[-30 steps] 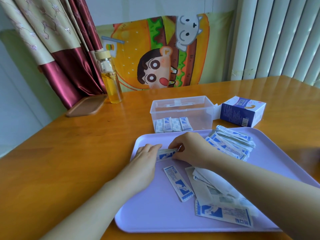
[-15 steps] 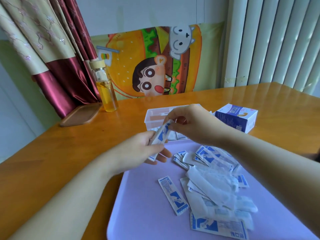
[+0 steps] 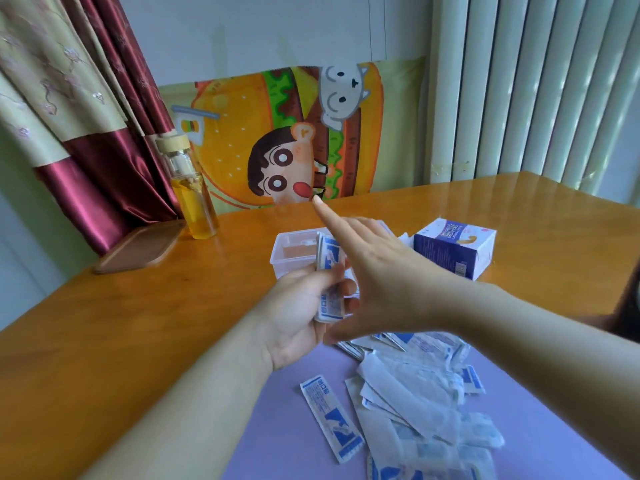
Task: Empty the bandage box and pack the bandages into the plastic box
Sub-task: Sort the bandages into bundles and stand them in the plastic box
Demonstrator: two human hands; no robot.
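Bandage box [image 3: 453, 247] flanks the plastic box [image 3: 291, 258] rightward; its top seems open.

Plastic box [image 3: 294, 251] mostly hidden, tray [image 3: 277, 445] cut off btm, bandage pile [image 3: 408, 393] prob. motion-blurred

Bandages [image 3: 415, 393] heaped loose; clear plastic box [image 3: 294, 252] open w/ bandage box [image 3: 453, 247] beside

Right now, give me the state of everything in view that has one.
Left hand: grips a bandage stack.
Right hand: open, fingers spread.
Plastic box: open, partly hidden by the hands.
Bandage box: on its side, flap open.
Bottle: upright, capped, part full.
Pile: loose on the tray.
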